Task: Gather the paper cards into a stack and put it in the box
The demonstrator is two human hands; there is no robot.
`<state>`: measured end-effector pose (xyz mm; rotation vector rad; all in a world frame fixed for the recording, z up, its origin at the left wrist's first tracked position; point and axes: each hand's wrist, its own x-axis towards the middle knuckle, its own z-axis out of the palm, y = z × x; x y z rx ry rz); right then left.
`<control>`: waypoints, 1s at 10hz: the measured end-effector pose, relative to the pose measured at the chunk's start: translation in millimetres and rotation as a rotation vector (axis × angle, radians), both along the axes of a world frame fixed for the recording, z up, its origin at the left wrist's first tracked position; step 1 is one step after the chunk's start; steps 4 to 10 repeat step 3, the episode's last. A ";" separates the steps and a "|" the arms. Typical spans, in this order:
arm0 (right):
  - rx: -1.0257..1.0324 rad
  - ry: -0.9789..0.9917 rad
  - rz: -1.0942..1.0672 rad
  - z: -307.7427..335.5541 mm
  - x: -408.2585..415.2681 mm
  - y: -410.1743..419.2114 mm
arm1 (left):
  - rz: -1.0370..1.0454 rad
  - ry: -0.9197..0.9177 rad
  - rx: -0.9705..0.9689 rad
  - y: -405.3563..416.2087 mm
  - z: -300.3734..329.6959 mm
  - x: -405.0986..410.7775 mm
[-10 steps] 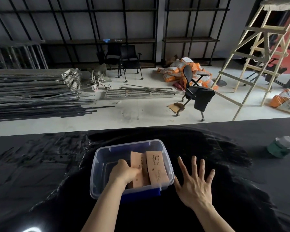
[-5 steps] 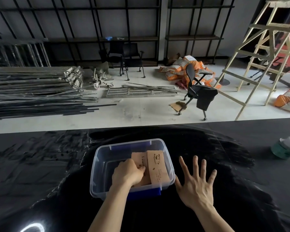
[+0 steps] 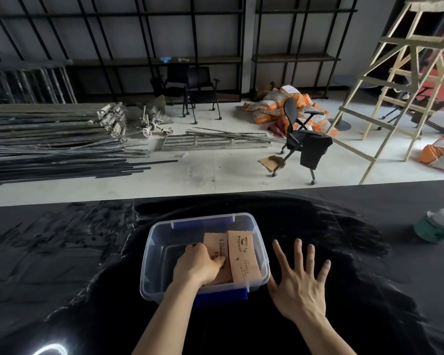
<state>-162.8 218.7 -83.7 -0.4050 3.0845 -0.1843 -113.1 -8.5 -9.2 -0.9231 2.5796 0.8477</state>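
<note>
on the black tabletop (image 3: 62, 265), seen from the head camera, sits a clear plastic box (image 3: 149, 252) with blue clips at its near and far ends. inside it, toward the right half, lie tan paper cards (image 3: 242, 257) in two side-by-side groups, their long axes running from the near wall to the far wall, printed faces up, with the printed logo of the right group at the far end. the right group leans a little against the box's right wall; the left group lies just beside it, touching along the long edge. the left hand (image 3: 198, 265) reaches over the near rim into the box, its grip curled closed, fingertips pressing on the near part of the left group of cards; whether it pinches them or only pushes on them cannot be told. the right hand (image 3: 299, 285) lies flat on the tabletop just beside the box's right near corner, fingers spread wide apart and pointing away from the person, holding nothing. well apart, at the far right, stands a green jar (image 3: 437, 228) with a pale lid.
</note>
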 end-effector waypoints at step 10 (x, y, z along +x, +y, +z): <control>0.010 -0.056 -0.003 5.9 -0.5 -0.7 | -0.061 0.083 -0.115 -10.0 17.4 20.4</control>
